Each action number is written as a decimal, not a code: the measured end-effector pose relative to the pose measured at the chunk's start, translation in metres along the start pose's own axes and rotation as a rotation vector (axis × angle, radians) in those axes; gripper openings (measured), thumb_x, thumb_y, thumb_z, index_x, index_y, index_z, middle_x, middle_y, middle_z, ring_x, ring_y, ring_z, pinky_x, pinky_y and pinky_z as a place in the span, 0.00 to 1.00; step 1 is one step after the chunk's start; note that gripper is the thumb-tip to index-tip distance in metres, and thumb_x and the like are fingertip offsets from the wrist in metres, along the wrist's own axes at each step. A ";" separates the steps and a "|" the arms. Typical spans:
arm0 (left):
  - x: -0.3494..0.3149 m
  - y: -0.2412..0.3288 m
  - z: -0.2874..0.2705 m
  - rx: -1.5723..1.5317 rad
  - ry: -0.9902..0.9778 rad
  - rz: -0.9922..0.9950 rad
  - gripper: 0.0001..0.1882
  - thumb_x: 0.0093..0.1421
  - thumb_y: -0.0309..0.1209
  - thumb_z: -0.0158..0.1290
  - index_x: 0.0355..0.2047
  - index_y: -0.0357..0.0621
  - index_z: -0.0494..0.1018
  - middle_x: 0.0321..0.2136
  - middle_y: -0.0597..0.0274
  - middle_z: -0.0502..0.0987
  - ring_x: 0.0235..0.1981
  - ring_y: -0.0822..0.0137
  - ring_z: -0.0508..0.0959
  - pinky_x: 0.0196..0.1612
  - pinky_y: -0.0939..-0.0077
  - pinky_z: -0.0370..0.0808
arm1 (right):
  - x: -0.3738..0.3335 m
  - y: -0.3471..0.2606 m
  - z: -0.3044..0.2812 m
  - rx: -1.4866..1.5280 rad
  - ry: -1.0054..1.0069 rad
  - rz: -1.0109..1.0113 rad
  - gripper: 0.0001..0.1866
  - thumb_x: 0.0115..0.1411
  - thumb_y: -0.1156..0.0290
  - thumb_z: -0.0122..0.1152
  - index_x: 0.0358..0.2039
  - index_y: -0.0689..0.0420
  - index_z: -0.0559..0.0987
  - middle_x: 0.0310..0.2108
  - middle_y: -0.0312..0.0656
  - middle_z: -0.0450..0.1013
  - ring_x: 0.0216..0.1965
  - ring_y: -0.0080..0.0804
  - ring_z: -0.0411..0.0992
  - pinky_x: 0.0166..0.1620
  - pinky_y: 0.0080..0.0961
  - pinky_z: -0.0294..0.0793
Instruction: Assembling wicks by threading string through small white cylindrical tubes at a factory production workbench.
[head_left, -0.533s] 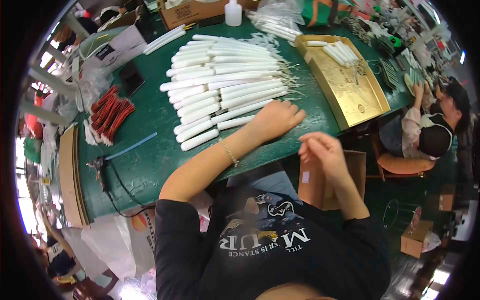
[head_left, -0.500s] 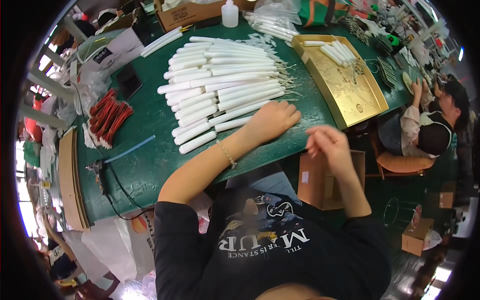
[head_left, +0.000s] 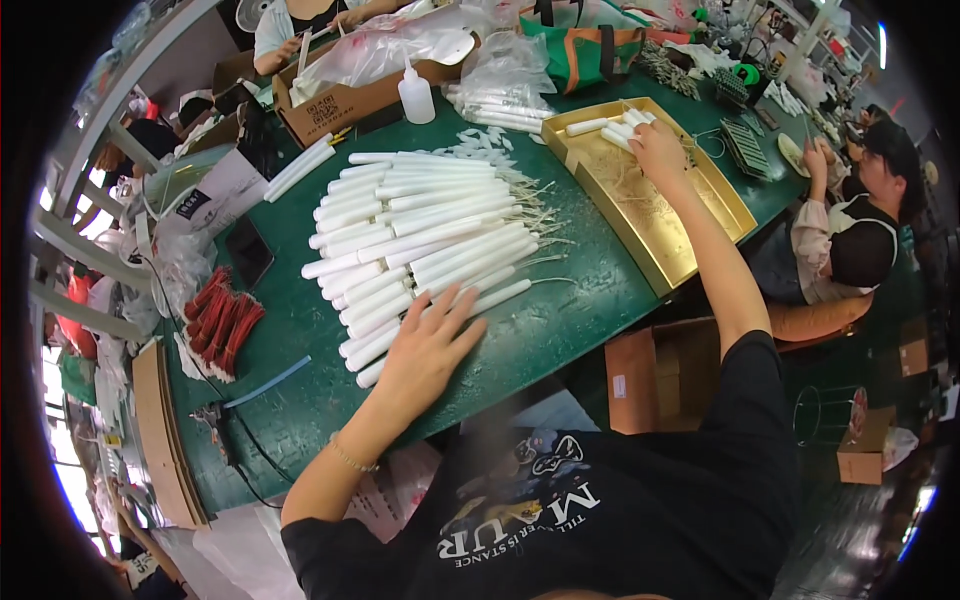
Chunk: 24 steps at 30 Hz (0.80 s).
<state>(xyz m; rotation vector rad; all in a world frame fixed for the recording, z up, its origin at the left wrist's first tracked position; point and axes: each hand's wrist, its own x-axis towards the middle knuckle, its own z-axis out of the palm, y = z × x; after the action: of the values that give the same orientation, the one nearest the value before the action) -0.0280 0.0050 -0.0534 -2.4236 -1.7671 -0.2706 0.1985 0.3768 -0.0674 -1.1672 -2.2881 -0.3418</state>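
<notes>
A wide pile of white candle-shaped tubes (head_left: 400, 220), with thin wires trailing from their right ends, covers the middle of the green table (head_left: 540, 350). My left hand (head_left: 430, 345) lies on the near end of that pile, palm down with its fingers spread. Reaching far to the right, my right hand (head_left: 662, 155) is inside a shallow gold box (head_left: 690, 240). Its fingers are closed at the end of a white tube (head_left: 618, 137) among several shorter ones there. The fingertips are partly hidden.
At left lie a bundle of red wires (head_left: 222, 320), a dark phone (head_left: 248, 250) and a glue gun (head_left: 215, 425) with its cord. A white squeeze bottle (head_left: 415, 97) stands before an open carton (head_left: 345, 110). Co-workers sit at the far side and at right (head_left: 850, 230).
My right hand has moved from the table's front edge into the gold box. My left hand has shifted left and opened out over the pile. The view has shifted too.
</notes>
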 end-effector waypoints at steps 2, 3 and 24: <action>-0.014 -0.009 0.002 0.034 -0.018 -0.031 0.19 0.48 0.26 0.41 0.43 0.50 0.65 0.52 0.59 0.58 0.54 0.61 0.57 0.55 0.60 0.53 | 0.003 0.002 0.004 -0.074 0.004 0.020 0.09 0.47 0.68 0.55 0.26 0.60 0.75 0.28 0.46 0.68 0.32 0.42 0.68 0.35 0.34 0.67; -0.019 -0.013 0.002 0.060 -0.033 -0.065 0.20 0.49 0.26 0.41 0.44 0.53 0.65 0.53 0.61 0.57 0.55 0.63 0.56 0.55 0.59 0.53 | 0.008 0.005 0.004 -0.099 -0.064 0.036 0.10 0.47 0.66 0.55 0.25 0.60 0.75 0.28 0.45 0.69 0.32 0.41 0.68 0.35 0.34 0.67; -0.016 -0.023 0.003 0.049 0.039 0.009 0.18 0.49 0.27 0.41 0.42 0.53 0.68 0.51 0.62 0.61 0.53 0.63 0.60 0.54 0.58 0.54 | 0.014 -0.004 -0.135 1.083 0.138 0.394 0.08 0.52 0.68 0.51 0.26 0.60 0.69 0.17 0.31 0.64 0.16 0.14 0.59 0.18 0.12 0.57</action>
<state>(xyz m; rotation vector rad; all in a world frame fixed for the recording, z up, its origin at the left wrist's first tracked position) -0.0542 -0.0024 -0.0594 -2.3753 -1.7261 -0.2685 0.2359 0.3224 0.0512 -0.8922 -1.6174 0.8386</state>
